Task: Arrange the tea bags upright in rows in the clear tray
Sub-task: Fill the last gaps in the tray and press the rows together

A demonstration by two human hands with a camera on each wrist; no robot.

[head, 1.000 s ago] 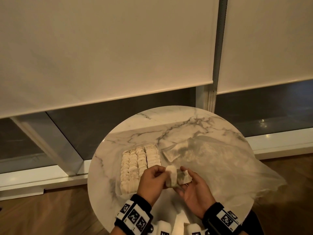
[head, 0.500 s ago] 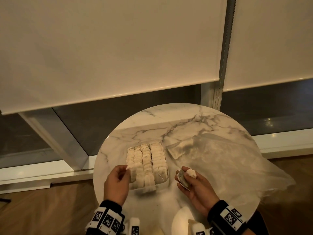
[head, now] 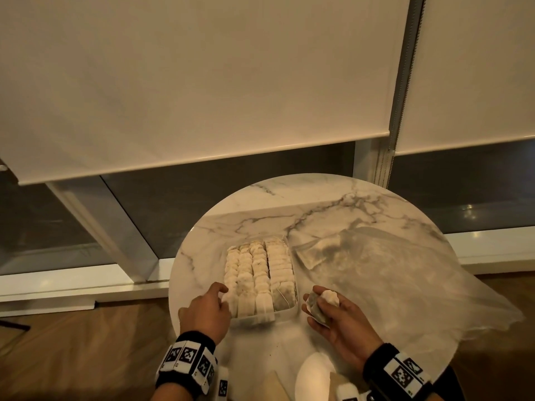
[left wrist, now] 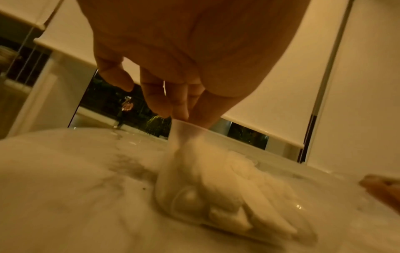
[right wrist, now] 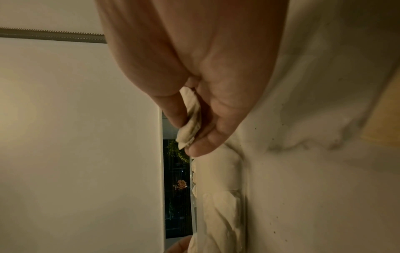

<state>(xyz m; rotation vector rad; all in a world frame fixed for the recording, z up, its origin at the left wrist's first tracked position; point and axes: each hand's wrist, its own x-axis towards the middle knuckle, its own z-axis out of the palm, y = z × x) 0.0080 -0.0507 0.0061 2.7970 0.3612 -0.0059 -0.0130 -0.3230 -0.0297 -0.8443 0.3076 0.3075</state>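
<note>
A clear tray (head: 292,312) on the round marble table (head: 304,204) holds several rows of white tea bags (head: 259,270) standing upright. My left hand (head: 224,295) is at the tray's near left corner. Its thumb and fingers (left wrist: 160,102) pinch the top of one tea bag (left wrist: 184,133), which stands at the near end of the left row. My right hand (head: 321,299) hovers just right of the tray, palm up. It holds a small bunch of tea bags (head: 327,298) between thumb and fingers (right wrist: 203,147); the same bunch (right wrist: 190,119) shows in the right wrist view.
A crumpled clear plastic bag (head: 405,285) covers the right half of the table, with a flat sachet (head: 318,251) at its left end. A white rounded object (head: 312,377) and a tan sheet (head: 275,386) lie at the near edge. Window blinds hang behind.
The hands were together in front of the tray. The left hand has taken one tea bag over to the tray's near left corner, while the right hand stays to the right with the others.
</note>
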